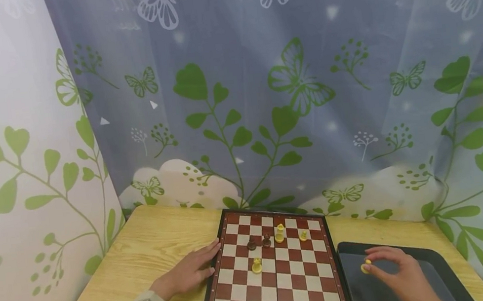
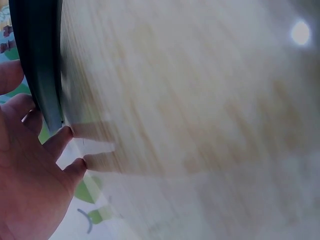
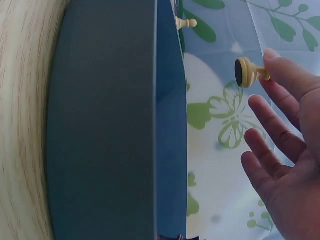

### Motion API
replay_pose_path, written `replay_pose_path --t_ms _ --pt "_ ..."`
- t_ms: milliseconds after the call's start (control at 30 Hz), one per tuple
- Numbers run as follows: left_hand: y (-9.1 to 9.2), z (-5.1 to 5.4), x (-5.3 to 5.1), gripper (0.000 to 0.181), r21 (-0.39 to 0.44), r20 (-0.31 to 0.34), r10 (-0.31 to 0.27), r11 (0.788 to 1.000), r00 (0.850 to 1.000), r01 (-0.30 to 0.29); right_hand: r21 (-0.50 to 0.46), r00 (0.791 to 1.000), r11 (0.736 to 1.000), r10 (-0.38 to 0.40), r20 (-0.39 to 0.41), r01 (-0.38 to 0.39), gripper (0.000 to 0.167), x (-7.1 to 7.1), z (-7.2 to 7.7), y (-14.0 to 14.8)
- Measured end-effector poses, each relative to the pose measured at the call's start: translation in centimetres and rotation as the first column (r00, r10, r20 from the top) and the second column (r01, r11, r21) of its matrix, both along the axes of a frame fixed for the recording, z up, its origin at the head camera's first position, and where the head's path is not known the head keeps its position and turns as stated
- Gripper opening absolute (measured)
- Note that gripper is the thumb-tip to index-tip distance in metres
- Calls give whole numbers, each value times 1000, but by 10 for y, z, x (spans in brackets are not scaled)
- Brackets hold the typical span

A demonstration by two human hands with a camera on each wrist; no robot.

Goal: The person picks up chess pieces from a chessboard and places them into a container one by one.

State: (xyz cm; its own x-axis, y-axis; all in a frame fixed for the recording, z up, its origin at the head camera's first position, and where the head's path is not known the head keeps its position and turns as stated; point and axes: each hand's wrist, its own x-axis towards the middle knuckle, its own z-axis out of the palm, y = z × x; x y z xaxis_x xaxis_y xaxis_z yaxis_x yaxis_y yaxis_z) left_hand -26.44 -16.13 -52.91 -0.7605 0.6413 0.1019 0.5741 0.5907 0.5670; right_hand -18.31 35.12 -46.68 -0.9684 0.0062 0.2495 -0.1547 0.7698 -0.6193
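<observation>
A yellow chess piece [image 1: 364, 267] is pinched between the thumb and forefinger of my right hand [image 1: 398, 271], held above the dark tray [image 1: 359, 291]. In the right wrist view the piece [image 3: 246, 73] lies sideways with its black base facing left; its top is hidden by the fingertips. The other right fingers are spread. My left hand [image 1: 188, 273] rests against the left edge of the chessboard [image 1: 294, 283], its fingers [image 2: 59, 142] loosely extended along the dark frame. Standing on the board are two dark pieces [image 1: 251, 243] and three yellow ones [image 1: 256, 266].
The tray's raised wall [image 3: 102, 120] stands just right of the board. A wooden table [image 1: 166, 233] carries both. Behind and to the left hang printed cloths [image 1: 235, 96] with leaves and butterflies.
</observation>
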Motion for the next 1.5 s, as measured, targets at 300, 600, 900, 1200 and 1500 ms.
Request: replay_pose_path --t_ms 300,600,900,1200,1500 --pt "0 -2 2 62 -5 3 4 1000 1000 -4 69 997 997 -35 76 29 21 0 1 21" --pt "-1 -2 1 62 9 -1 -8 1000 1000 8 73 982 997 -44 184 31 31 -2 9 31" --pt "-2 0 1 63 21 -30 -14 1000 999 15 104 985 995 -25 170 7 29 -6 7 39" --pt "-1 0 0 63 13 -23 -23 1000 999 23 122 987 992 -44 156 25 28 -7 6 44" --pt "-1 0 0 63 14 -18 -19 1000 1000 20 133 983 990 -65 175 42 34 -6 8 51"
